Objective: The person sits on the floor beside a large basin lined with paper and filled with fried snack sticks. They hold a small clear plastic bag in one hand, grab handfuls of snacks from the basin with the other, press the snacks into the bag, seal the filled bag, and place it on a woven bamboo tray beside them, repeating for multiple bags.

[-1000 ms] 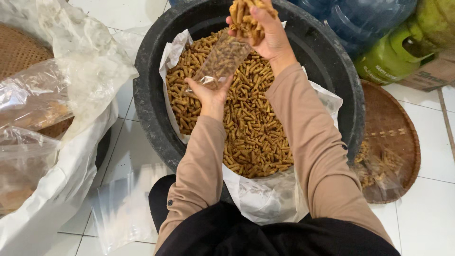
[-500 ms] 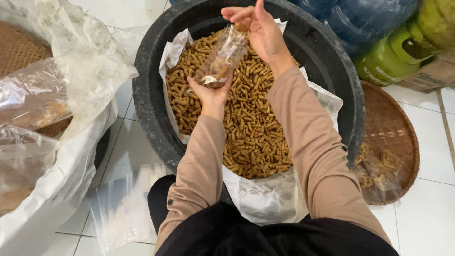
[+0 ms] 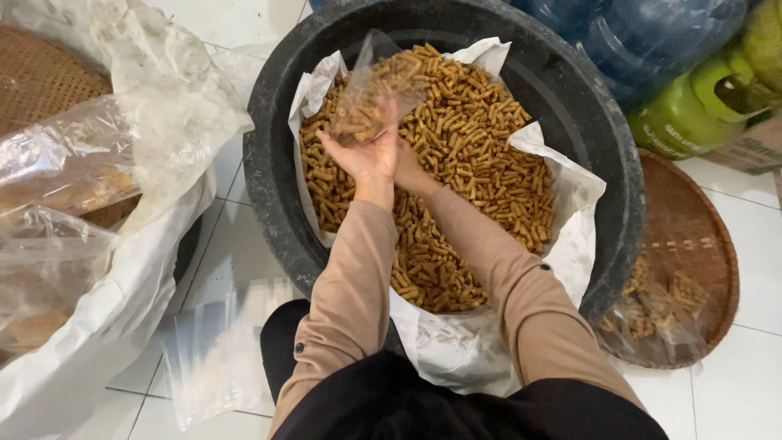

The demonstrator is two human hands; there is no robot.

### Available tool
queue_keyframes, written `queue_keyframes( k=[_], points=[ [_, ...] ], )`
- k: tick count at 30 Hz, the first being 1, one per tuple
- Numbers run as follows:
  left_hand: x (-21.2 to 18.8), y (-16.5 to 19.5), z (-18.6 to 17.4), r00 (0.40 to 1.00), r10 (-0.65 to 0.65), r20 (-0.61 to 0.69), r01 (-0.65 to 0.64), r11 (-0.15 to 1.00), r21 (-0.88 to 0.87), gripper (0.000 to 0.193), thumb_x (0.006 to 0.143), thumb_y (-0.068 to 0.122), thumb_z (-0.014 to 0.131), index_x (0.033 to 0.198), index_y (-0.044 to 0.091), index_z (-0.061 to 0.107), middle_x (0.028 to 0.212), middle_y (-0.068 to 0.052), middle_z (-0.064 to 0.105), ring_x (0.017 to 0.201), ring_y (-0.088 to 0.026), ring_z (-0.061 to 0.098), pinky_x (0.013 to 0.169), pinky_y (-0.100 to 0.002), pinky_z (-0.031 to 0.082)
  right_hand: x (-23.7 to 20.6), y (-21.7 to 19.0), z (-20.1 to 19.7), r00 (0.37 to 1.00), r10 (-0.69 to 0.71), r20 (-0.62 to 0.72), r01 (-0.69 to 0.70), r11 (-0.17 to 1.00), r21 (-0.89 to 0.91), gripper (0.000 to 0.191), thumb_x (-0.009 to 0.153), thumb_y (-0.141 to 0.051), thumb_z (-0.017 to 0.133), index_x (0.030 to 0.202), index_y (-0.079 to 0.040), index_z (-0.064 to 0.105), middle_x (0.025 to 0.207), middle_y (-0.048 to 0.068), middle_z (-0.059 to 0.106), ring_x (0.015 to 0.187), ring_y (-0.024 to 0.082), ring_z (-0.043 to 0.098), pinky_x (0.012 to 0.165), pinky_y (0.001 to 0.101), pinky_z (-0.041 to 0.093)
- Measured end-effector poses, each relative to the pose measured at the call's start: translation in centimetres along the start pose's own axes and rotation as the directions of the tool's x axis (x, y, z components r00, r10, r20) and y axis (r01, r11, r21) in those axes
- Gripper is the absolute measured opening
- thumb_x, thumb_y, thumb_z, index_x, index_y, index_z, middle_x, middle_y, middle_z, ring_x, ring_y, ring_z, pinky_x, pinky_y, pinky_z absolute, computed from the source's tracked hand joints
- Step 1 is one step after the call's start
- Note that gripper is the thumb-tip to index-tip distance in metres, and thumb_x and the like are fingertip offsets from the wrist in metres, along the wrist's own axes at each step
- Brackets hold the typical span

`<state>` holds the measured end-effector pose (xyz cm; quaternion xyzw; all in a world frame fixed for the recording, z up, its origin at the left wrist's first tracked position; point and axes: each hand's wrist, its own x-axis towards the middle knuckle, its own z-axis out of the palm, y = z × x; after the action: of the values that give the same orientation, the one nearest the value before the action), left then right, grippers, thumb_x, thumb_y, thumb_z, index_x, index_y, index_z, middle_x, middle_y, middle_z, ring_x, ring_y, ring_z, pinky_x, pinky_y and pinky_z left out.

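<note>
our left hand (image 3: pixel 366 155) holds a clear bag (image 3: pixel 376 94) part-filled with brown sticks (image 3: pixel 472 155) over the black tub (image 3: pixel 586 138); our right hand's grip, hidden behind it, we cannot tell.

The small bag (image 3: pixel 376 96) is thin clear plastic, shiny and crinkly. The snack sticks (image 3: pixel 481 163) look dry, rough and matt brown. The big tub (image 3: pixel 570 106) is black plastic with a dull, scuffed rim, and its liner (image 3: pixel 570 204) is soft white plastic with wrinkles. The flat tray (image 3: pixel 692 236) is woven, brown and rough. The water jug (image 3: pixel 652 41) is smooth, glossy blue plastic. The floor (image 3: pixel 741 285) is shiny white tile. The sleeves (image 3: pixel 350 285) are soft matt tan cloth.
</note>
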<state>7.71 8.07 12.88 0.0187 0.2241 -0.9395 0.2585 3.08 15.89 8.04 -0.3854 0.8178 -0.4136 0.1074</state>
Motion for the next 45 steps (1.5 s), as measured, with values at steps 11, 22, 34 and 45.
queue_keyframes(
  k=[11, 22, 34, 45],
  points=[
    [0.5, 0.2, -0.8, 0.999, 0.013, 0.034, -0.015, 0.998, 0.065, 0.100, 0.091, 0.076, 0.050, 0.160, 0.009, 0.025, 0.158, -0.023, 0.033, 0.142, -0.046, 0.038, 0.114, -0.065, 0.037, -8.3, 0.5, 1.7, 0.976, 0.006, 0.216, 0.034, 0.983, -0.183, 0.055, 0.087, -0.035, 0.073, 0.133, -0.008, 0.062, 0.123, 0.019, 0.069, 0.111, 0.035, 0.066, 0.092, 0.0460, 0.053],
    [-1.8, -1.9, -1.9, 0.993, -0.027, -0.114, 0.056, 0.964, 0.258, 0.104, 0.080, 0.079, 0.057, 0.156, 0.013, 0.034, 0.152, -0.015, 0.042, 0.134, -0.038, 0.046, 0.112, -0.065, 0.037, -3.5, 0.5, -14.5, 0.971, 0.195, -0.139, 0.119, 0.112, 0.987, 0.029, 0.090, -0.007, 0.068, 0.115, -0.018, 0.057, 0.110, 0.010, 0.066, 0.105, 0.029, 0.068, 0.092, 0.0462, 0.061],
    [-4.3, -4.9, -4.9, 0.974, -0.025, -0.223, 0.118, 0.902, 0.416, 0.101, 0.087, 0.083, 0.042, 0.158, 0.012, 0.031, 0.158, -0.019, 0.035, 0.140, -0.040, 0.042, 0.116, -0.062, 0.040, -3.2, -7.6, -19.8, 0.914, -0.052, -0.403, 0.384, 0.436, 0.814, 0.022, 0.104, -0.020, 0.071, 0.120, -0.010, 0.060, 0.118, 0.012, 0.067, 0.115, 0.024, 0.067, 0.106, 0.0378, 0.055],
    [-4.4, -4.8, -5.6, 0.987, -0.022, -0.156, 0.087, 0.901, 0.425, 0.094, 0.089, 0.080, 0.037, 0.159, 0.017, 0.026, 0.158, -0.015, 0.037, 0.145, -0.035, 0.038, 0.120, -0.057, 0.034, -7.9, -7.3, -21.8, 0.811, -0.098, -0.577, 0.420, 0.784, 0.457, 0.010, 0.103, 0.000, 0.070, 0.110, -0.004, 0.065, 0.105, 0.004, 0.067, 0.099, 0.015, 0.063, 0.093, 0.0307, 0.052]
  ],
)
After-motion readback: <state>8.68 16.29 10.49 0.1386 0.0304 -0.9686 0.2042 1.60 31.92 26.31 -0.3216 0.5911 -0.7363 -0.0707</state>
